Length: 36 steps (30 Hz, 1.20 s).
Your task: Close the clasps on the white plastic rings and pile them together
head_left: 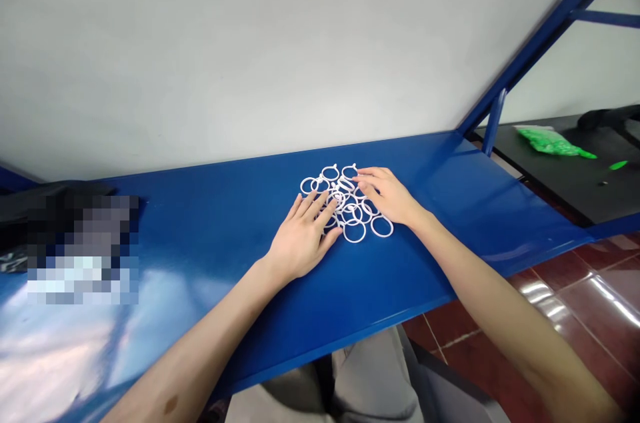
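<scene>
A loose pile of white rings (354, 231), several with a small eyelet on the rim, lies on the blue tabletop (225, 236). They look like curtain rings and overlap one another. My left hand (303, 233) rests palm down over the pile's left side, fingers spread and covering some rings. At the right side, my right hand (387, 195) is laid over the edge of the pile with its fingers stretched out toward the middle. Its fingertips touch or hover at the upper rings; which of these I cannot tell.
A white wall (250, 63) rises behind the table. Dark cloth (45, 200) lies at the left, beside a pixelated patch. To the right, past a blue metal frame (495, 123), a black table (560, 176) bears a bag of bright green pieces (550, 142).
</scene>
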Motion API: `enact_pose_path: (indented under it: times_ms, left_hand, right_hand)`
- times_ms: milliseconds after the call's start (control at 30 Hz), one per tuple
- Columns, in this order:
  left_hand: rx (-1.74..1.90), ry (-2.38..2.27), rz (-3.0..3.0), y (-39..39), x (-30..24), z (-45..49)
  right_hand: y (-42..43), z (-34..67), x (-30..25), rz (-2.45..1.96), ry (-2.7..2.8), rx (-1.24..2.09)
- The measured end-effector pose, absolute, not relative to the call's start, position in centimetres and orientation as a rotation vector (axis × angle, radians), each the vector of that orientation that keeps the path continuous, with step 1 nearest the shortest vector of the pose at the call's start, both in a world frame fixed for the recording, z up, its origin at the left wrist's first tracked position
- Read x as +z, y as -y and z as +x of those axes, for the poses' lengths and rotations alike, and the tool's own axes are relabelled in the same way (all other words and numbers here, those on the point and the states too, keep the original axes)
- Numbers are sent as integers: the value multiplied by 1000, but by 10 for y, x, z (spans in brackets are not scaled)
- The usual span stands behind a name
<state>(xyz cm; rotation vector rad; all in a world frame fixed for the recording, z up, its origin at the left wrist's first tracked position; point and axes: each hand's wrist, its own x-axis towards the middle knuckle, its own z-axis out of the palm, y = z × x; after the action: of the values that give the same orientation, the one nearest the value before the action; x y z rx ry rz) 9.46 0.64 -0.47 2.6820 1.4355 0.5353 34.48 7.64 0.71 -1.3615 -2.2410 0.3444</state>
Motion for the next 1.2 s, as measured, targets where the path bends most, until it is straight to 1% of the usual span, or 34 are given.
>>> enact_pose_path:
  times_ms: [167, 333, 533, 667, 767, 833, 1200]
  left_hand:
    - [459, -1493, 2706, -8, -3, 96]
    - [488, -1519, 2706, -9, -2, 94]
    - [624, -1625, 2549, -21, 0, 72]
    - [668, -1875, 2344, -39, -7, 45]
    - [581, -2097, 2225, -49, -14, 30]
    - [505, -2154, 2216, -51, -17, 26]
    - [392, -2173, 2267, -48, -16, 29]
  right_hand:
    - [-75, 343, 8, -1314, 2273, 390]
    - [-75, 346, 11, -1296, 2180, 464]
    - [-85, 367, 11, -1506, 1965, 258]
    - [-88, 374, 9, -1576, 1989, 258]
    - [-88, 373, 6, -1548, 2041, 249]
    - [-88, 371, 4, -1533, 2065, 248]
    - [-87, 369, 2, -1503, 2094, 247]
